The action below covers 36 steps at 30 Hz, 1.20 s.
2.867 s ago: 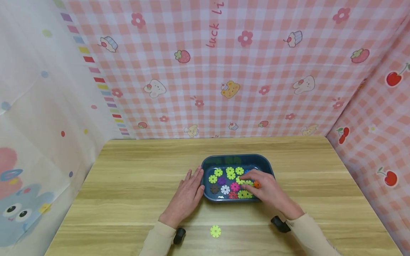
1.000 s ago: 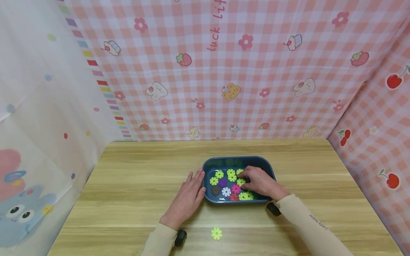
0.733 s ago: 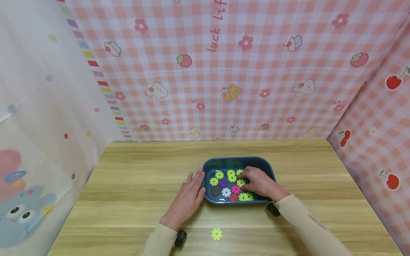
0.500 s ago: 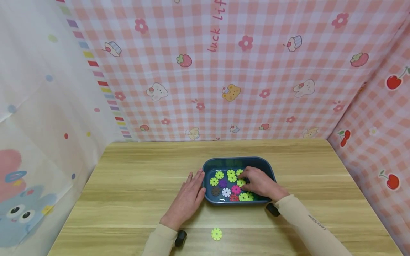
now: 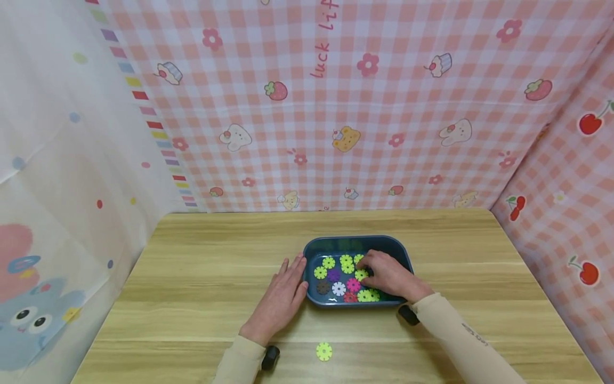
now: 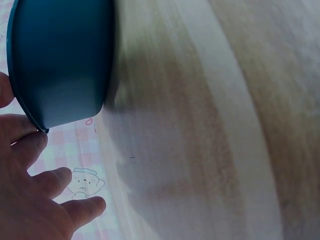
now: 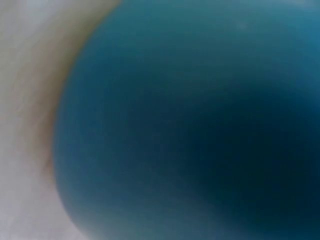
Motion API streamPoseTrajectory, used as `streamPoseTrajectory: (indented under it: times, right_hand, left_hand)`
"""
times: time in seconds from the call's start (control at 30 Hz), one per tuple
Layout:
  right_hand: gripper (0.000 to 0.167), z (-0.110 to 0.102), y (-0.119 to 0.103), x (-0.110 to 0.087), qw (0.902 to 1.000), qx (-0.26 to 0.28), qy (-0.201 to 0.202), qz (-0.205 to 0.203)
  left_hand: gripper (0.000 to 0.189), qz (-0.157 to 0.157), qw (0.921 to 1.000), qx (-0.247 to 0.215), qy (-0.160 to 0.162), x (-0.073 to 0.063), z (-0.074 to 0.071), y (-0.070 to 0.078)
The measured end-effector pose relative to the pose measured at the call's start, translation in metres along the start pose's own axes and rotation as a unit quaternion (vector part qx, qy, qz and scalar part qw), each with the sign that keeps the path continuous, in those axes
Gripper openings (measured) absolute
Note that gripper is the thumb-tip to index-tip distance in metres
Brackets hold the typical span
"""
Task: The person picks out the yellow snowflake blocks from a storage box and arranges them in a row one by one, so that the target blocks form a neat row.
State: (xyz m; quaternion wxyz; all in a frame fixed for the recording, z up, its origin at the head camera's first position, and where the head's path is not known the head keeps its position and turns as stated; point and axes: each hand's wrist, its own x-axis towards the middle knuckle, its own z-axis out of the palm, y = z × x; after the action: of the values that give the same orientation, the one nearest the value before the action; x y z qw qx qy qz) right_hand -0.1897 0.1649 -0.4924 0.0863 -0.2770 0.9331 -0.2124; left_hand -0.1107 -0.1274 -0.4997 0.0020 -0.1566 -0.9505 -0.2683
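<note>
My left hand (image 5: 278, 298) lies flat beside a dark blue tray (image 5: 390, 246), its fingertips touching the left rim. In the left wrist view the spread fingers (image 6: 82, 210) meet the tray's outer wall (image 6: 65, 60). My right hand (image 5: 390, 274) reaches into the tray's right half with thumb and fingers bent over the notched plastic discs; whether they pinch one is hidden. By its fingertips lies a yellow-green disc (image 5: 361, 274). Around it are a pink disc (image 5: 353, 285), a white disc (image 5: 338, 288), a purple disc (image 5: 333, 275) and several more. Only blurred blue tray wall (image 7: 150, 125) fills the right wrist view.
A single yellow-green notched disc (image 5: 324, 351) lies on the wooden table (image 5: 216, 250) in front of the tray. Behind the table hangs a pink checked cloth (image 5: 297, 106); more printed cloth closes both sides.
Compared with the oldest frame, the right hand's fingers have drawn together and cover the blue and orange discs at the right. During the last second both hands have stayed nearly still.
</note>
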Motion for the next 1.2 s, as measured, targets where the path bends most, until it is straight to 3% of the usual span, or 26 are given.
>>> streamPoseTrajectory:
  times: [0.67, 1.2]
  right_hand:
    - [0.03, 0.0, -0.001, -0.003, 0.9995, 0.024, 0.017, 0.009]
    - [0.029, -0.009, -0.01, -0.011, 0.9973, 0.018, 0.068, -0.02]
  left_hand:
    - [0.057, 0.0, 1.0, 0.0, -0.002, -0.001, 0.005, -0.001]
    - [0.059, 0.016, 0.9995, 0.025, 0.004, -0.001, 0.004, -0.002]
